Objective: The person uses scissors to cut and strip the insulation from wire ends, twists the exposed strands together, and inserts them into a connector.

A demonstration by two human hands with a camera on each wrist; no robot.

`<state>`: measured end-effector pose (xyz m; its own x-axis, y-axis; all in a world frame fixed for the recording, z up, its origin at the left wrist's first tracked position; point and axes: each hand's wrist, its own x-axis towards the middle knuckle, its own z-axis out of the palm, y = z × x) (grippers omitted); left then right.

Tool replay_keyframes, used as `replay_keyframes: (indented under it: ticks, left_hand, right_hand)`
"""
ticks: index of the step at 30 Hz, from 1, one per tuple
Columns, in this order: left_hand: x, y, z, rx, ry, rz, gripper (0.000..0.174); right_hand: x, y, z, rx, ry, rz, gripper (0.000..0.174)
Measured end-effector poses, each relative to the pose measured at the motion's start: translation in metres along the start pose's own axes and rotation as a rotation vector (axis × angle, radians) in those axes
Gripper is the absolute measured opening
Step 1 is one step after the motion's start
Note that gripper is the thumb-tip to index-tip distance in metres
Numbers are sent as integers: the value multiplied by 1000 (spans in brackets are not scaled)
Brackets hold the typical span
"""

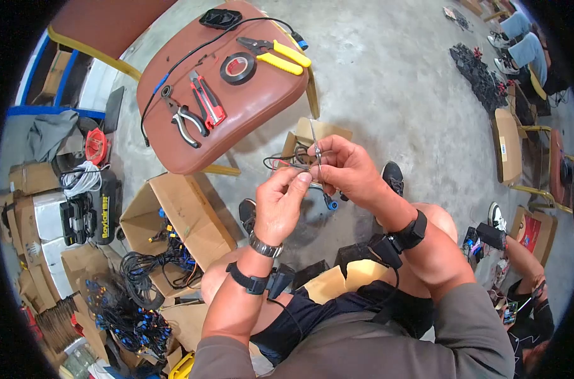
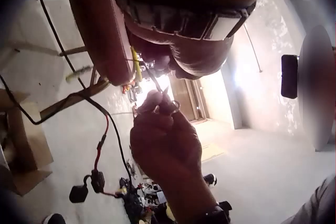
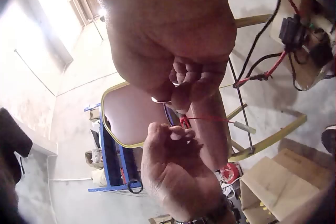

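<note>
Pliers (image 1: 183,120), tape roll (image 1: 238,68), yellow strippers (image 1: 277,54), perhaps a red cutter (image 1: 206,100), on chair seat (image 1: 252,101).

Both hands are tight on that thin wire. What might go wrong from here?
1. The right hand grips a thin metal tool right beside the left hand, whose fingertips pinch the wire; a slip might nick a finger.
2. The rest of the wire hangs loose below the hands, ending in a blue connector; its weight or a snag may tug the strand out of the pinch.
</note>
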<state>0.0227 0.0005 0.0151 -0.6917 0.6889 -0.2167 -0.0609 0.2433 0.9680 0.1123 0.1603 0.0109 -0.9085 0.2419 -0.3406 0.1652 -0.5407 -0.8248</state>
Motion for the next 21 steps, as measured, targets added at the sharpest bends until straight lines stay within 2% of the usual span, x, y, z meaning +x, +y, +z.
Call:
replay_keyframes:
  ticks: [3, 6, 11, 18, 21]
  left_hand:
    - [-2, 4, 4, -341, -33, -183, 17]
    - [-2, 5, 3, -436, -62, -207, 17]
    - [-2, 3, 4, -471, -6, -90, 19]
    - [5, 2, 0, -467, 15, 21, 18]
    - [7, 5, -3, -487, 23, 6, 16]
  right_hand:
    - [0, -4, 3, -30, -7, -12, 30]
    - [0, 1, 3, -32, -19, -29, 32]
    - [-3, -4, 3, -91, -35, 39, 31]
    - [-4, -9, 2, -180, -23, -9, 29]
    - [-3, -9, 2, -203, -4, -64, 29]
